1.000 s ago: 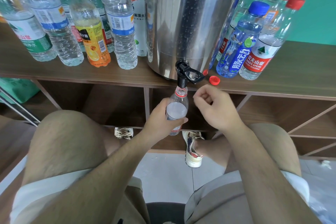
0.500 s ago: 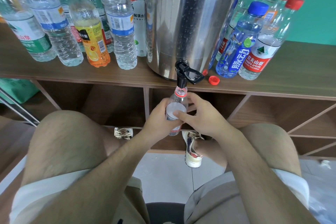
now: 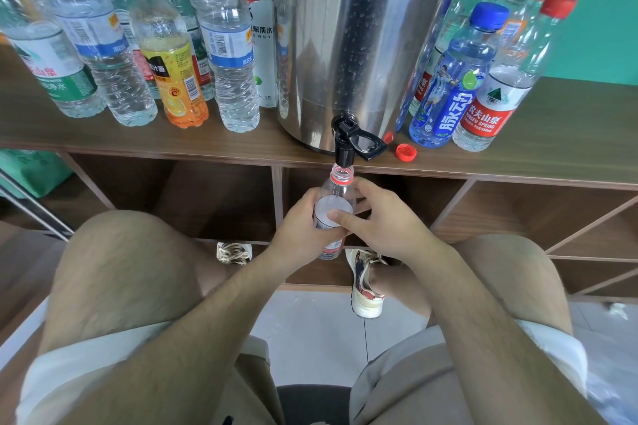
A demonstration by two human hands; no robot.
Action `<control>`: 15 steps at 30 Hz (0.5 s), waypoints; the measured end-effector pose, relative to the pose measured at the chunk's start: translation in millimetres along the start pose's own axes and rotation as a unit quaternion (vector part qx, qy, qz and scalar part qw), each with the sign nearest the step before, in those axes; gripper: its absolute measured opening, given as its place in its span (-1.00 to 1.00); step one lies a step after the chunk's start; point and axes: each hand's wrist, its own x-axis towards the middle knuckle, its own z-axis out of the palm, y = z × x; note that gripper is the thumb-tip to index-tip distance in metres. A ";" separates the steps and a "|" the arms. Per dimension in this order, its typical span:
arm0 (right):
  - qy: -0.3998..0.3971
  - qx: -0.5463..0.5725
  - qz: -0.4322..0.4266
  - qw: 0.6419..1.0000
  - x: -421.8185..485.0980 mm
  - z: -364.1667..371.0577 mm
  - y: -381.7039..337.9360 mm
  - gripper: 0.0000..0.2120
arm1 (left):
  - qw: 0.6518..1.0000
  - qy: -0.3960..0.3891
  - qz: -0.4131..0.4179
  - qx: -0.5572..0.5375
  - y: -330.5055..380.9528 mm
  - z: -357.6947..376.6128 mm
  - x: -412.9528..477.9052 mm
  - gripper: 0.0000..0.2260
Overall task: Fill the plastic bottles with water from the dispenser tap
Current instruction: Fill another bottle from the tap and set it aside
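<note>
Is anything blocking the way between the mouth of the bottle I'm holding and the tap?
Nothing visible. The bottle has its open mouth right under the tap; the red cap lies aside on the shelf.

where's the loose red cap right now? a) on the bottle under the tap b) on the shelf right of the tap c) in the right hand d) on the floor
b: the red cap lies on the shelf just right of the tap, and the bottle under it is uncapped.
</note>
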 end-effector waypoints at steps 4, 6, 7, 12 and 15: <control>-0.003 0.000 0.001 1.000 -0.2 0.1 0.0 -0.46 | 1.000 -0.002 -0.001 -0.003 -0.8 0.0 -0.3 -0.44; -0.003 -0.003 0.002 1.000 0.0 -0.1 0.1 -0.45 | 1.000 -0.003 -0.003 -0.006 -0.9 0.2 -0.4 -0.43; -0.003 -0.003 0.002 1.000 0.0 0.0 0.3 -0.46 | 1.000 -0.004 -0.004 -0.007 -0.8 0.2 -0.6 -0.43; -0.002 -0.004 0.000 1.000 0.5 0.7 2.2 -0.45 | 1.000 -0.008 -0.006 -0.013 -0.4 0.2 -0.8 -0.43; 0.003 -0.002 -0.005 1.000 0.5 1.7 3.8 -0.46 | 1.000 -0.009 -0.007 -0.017 0.1 0.1 -1.0 -0.44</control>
